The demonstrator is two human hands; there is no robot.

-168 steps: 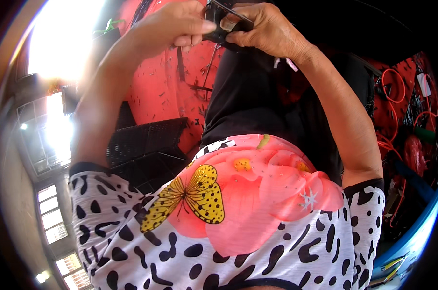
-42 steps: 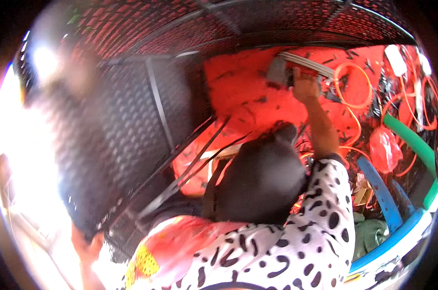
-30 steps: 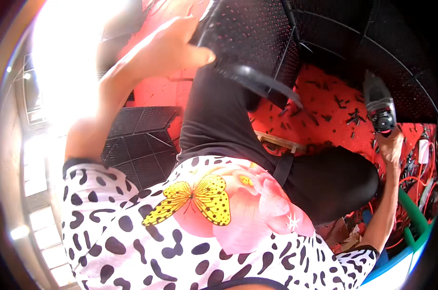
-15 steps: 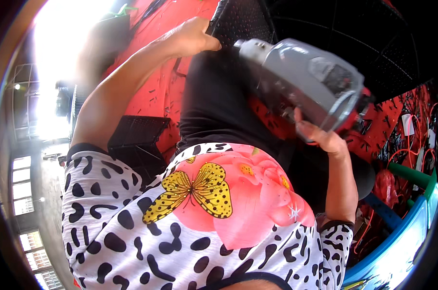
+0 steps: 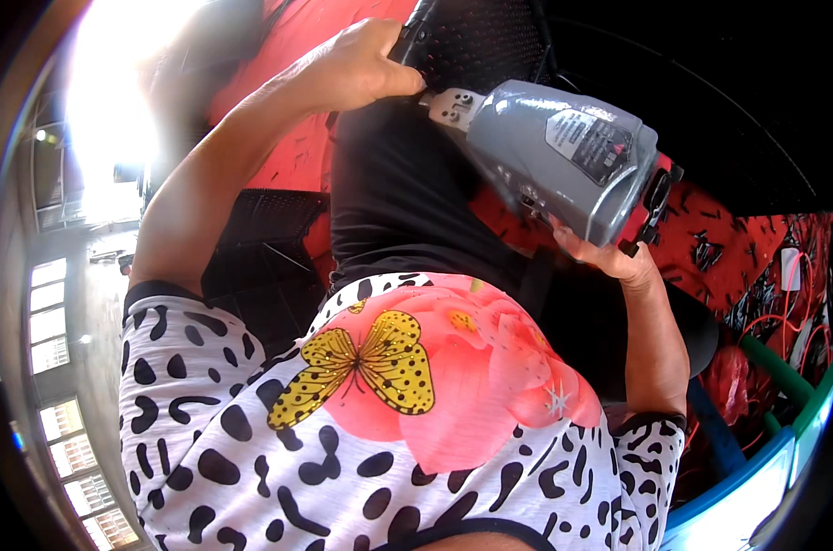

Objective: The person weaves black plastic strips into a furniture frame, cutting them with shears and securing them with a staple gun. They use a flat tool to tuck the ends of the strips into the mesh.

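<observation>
My left hand (image 5: 371, 66) is closed over the edge of a black perforated panel (image 5: 479, 46) in front of me, thumb on the near side. In my right hand (image 5: 609, 258) is a grey handheld power tool (image 5: 536, 151) with a label on its casing and a red and black rear part. The fingers wrap its underside, and the handle is mostly hidden. Its narrow metal-plated nose points left, close to my left thumb and the panel's edge. Whether the nose touches the panel, I cannot tell.
A red surface (image 5: 710, 243) strewn with small black scraps lies beyond my legs. Another black panel (image 5: 270, 225) is beside my left leg. At right stand green and blue tubes (image 5: 775, 367), red cords (image 5: 807, 303) and a red plastic bag (image 5: 731, 381).
My right hand has brought the power tool left, with its nose now nearer my left thumb. The tool is less blurred. My left hand keeps its grip on the panel edge.
</observation>
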